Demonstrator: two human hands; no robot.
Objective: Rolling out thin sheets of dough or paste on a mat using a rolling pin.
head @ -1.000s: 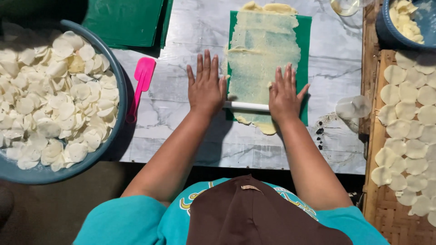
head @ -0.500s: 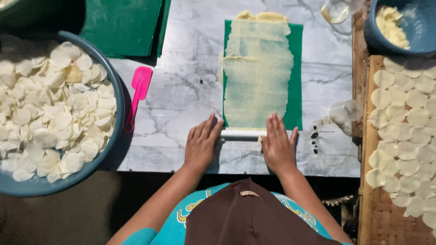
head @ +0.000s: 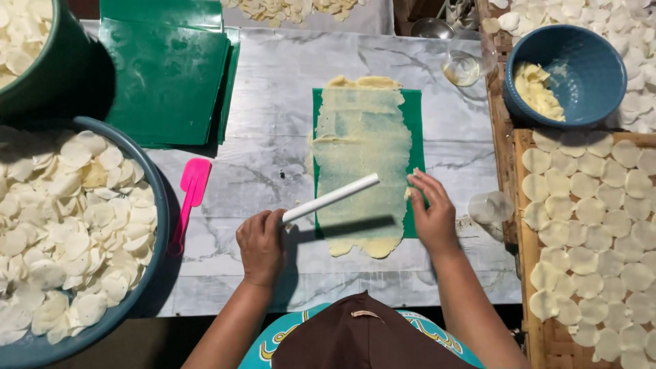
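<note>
On marble slab: left hand (head: 262,246) grips smooth white rod (head: 331,199); right hand (head: 432,213) pinches thin dough sheet (head: 362,157).

The left hand (head: 262,246) holds one end of a white roller (head: 331,199) — it is lifted and slanted over the flat dough (head: 362,157). The right hand (head: 430,213) pinches the dough's edge on the green mat (head: 414,119). A pink spatula (head: 190,198) lies beside a big bowl (head: 156,225) of white rounds.
</note>
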